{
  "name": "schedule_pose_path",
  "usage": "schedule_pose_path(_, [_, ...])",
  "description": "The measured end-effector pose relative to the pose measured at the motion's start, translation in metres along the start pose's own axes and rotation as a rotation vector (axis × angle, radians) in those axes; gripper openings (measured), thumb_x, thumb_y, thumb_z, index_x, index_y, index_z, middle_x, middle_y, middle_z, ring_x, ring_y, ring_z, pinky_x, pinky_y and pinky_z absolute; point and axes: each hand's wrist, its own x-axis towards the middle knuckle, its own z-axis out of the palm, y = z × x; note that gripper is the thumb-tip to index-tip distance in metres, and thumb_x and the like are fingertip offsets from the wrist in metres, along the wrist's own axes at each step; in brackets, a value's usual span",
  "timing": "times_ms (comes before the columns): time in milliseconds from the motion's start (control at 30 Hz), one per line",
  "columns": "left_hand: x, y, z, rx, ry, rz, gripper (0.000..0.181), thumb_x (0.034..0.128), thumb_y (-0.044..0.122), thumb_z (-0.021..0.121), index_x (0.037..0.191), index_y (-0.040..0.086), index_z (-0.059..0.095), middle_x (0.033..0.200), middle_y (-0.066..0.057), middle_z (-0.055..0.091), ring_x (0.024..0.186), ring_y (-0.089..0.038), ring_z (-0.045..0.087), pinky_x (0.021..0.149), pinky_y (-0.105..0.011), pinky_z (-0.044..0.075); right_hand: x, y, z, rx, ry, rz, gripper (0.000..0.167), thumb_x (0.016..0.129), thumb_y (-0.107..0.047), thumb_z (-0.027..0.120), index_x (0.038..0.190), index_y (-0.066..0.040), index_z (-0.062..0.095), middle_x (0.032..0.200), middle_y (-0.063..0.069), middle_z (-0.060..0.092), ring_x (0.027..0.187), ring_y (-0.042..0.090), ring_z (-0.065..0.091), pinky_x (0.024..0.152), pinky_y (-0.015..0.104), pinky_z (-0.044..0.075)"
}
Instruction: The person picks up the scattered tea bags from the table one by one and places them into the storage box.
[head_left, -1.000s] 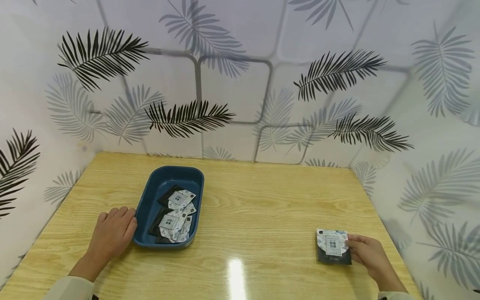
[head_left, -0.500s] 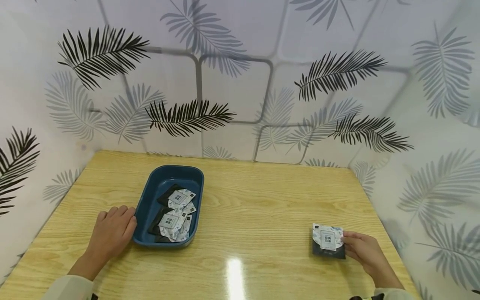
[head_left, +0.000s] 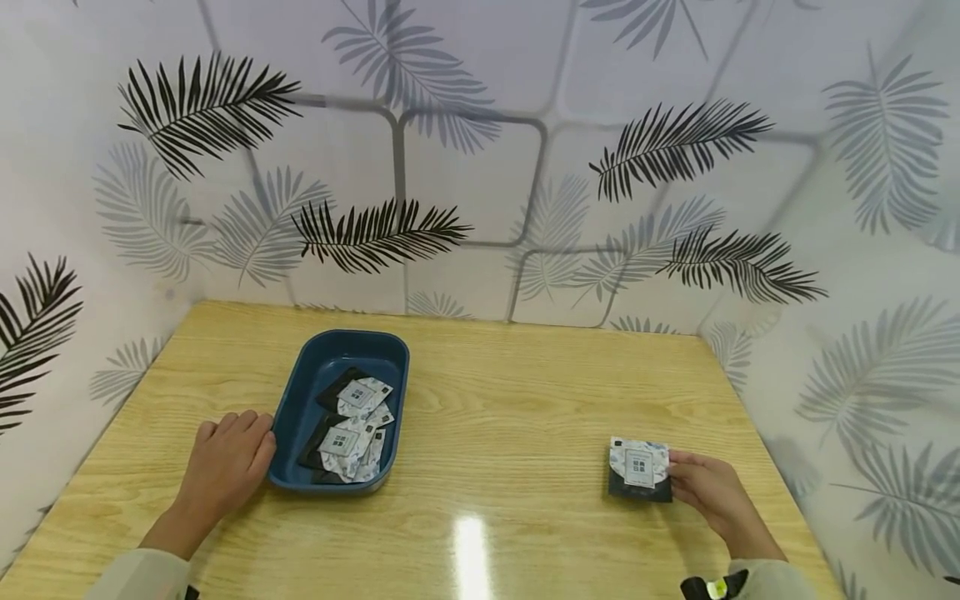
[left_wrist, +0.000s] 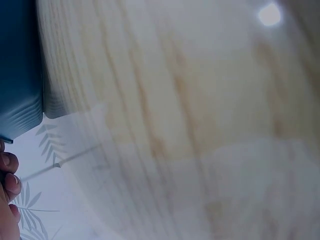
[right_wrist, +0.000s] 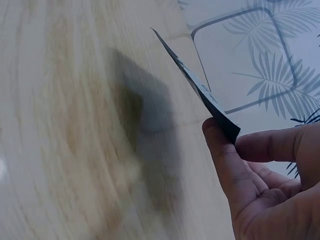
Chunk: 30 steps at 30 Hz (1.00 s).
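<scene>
At the left of the table is a blue plastic bin [head_left: 300, 425] holding several black-and-white sachets [head_left: 358, 396]. My left hand [head_left: 231, 458] is at its left rim with curled fingers; in the left wrist view the fingertips [left_wrist: 10, 162] sit by the rim's edge, the rest of the hand cut off. My right hand [head_left: 712, 496] pinches another sachet [head_left: 639, 468] by its right edge, printed face up. From the right wrist view, that sachet [right_wrist: 200, 92] is edge-on between thumb and fingers, lifted over the table with its shadow below.
The light wood-grain table [head_left: 510, 408] stretches between the bin and the right hand, with a bright glare spot [head_left: 471, 550] near the front. Leaf-patterned wall covering [head_left: 480, 167] borders the table at the back and both sides.
My right hand has carried the pinched sachet leftward and slightly toward the back of the table. The left hand and the bin have stayed in place.
</scene>
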Motion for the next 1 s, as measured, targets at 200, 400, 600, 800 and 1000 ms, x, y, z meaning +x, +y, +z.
schedule_pose_path(200, [0.0, 0.0, -0.001, 0.004, 0.014, 0.007, 0.016, 0.0966, 0.016, 0.049, 0.08, 0.015, 0.05, 0.074, 0.001, 0.044, 0.07, -0.02, 0.041, 0.068, -0.036, 0.021, 0.005, -0.011, 0.016, 0.039, -0.026, -0.054, 0.054, 0.098, -0.004, 0.052, 0.142, 0.021, 0.035, 0.102, -0.001, 0.068, 0.086, -0.003, 0.063, 0.075, 0.02, 0.055])
schedule_pose_path(400, [-0.001, 0.0, 0.001, 0.004, 0.002, 0.0, 0.017, 0.0961, 0.016, 0.049, 0.079, 0.015, 0.048, 0.073, 0.001, 0.043, 0.069, -0.02, 0.041, 0.067, -0.036, 0.022, 0.01, -0.024, 0.032, 0.043, -0.063, -0.076, 0.052, 0.098, -0.004, 0.051, 0.142, 0.02, 0.036, 0.108, 0.003, 0.067, 0.088, -0.001, 0.063, 0.077, 0.02, 0.055])
schedule_pose_path(600, [0.0, 0.0, 0.001, 0.008, -0.004, -0.003, 0.018, 0.0963, 0.016, 0.049, 0.078, 0.015, 0.048, 0.073, 0.001, 0.043, 0.069, -0.02, 0.041, 0.067, -0.037, 0.023, 0.014, -0.035, 0.042, 0.042, -0.079, -0.091, 0.051, 0.099, -0.005, 0.05, 0.143, 0.019, 0.036, 0.115, 0.008, 0.065, 0.089, -0.001, 0.063, 0.077, 0.019, 0.055])
schedule_pose_path(800, [0.0, -0.001, 0.001, 0.01, -0.008, -0.005, 0.018, 0.0962, 0.017, 0.05, 0.079, 0.016, 0.048, 0.073, 0.002, 0.043, 0.069, -0.019, 0.04, 0.067, -0.037, 0.022, 0.017, -0.044, 0.049, 0.049, -0.096, -0.09, 0.051, 0.099, -0.004, 0.051, 0.142, 0.018, 0.037, 0.104, 0.0, 0.067, 0.087, 0.0, 0.063, 0.075, 0.019, 0.055])
schedule_pose_path(1000, [-0.001, -0.001, 0.001, 0.005, 0.011, 0.004, 0.017, 0.0956, 0.016, 0.051, 0.079, 0.015, 0.049, 0.073, 0.001, 0.043, 0.068, -0.019, 0.04, 0.067, -0.035, 0.021, 0.018, -0.051, 0.05, 0.053, -0.106, -0.086, 0.05, 0.1, -0.005, 0.051, 0.143, 0.017, 0.037, 0.104, -0.001, 0.067, 0.087, 0.001, 0.063, 0.075, 0.02, 0.054])
